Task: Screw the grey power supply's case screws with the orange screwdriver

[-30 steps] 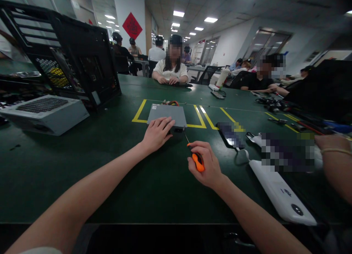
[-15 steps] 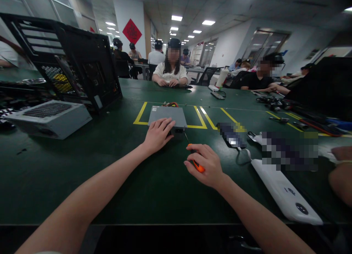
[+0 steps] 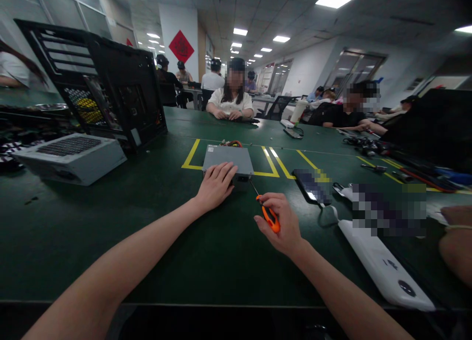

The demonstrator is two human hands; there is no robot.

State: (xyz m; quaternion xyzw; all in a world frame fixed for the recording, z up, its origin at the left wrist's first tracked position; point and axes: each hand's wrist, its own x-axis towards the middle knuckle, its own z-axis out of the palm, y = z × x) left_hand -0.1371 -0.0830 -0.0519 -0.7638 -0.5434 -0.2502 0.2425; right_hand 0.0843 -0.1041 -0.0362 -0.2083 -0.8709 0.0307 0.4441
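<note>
Across the near edge of the gray metal box [image 3: 230, 158], the left hand [image 3: 216, 186] lies with its fingers spread, pressed to the casing, gripping nothing! Just to the right of that box, the right hand [image 3: 279, 221] has its fingers curled around the orange-handled screwdriver [image 3: 272, 219], the shaft angled up toward the box's near right corner; whether the tip makes contact, no telling from here. Behind the box, colored wires [image 3: 233, 143] bunch up! Well left of it stands a black computer case [image 3: 129, 89], and yellow tape [image 3: 191, 155] marks the green table [image 3: 177, 261] around it.
</note>
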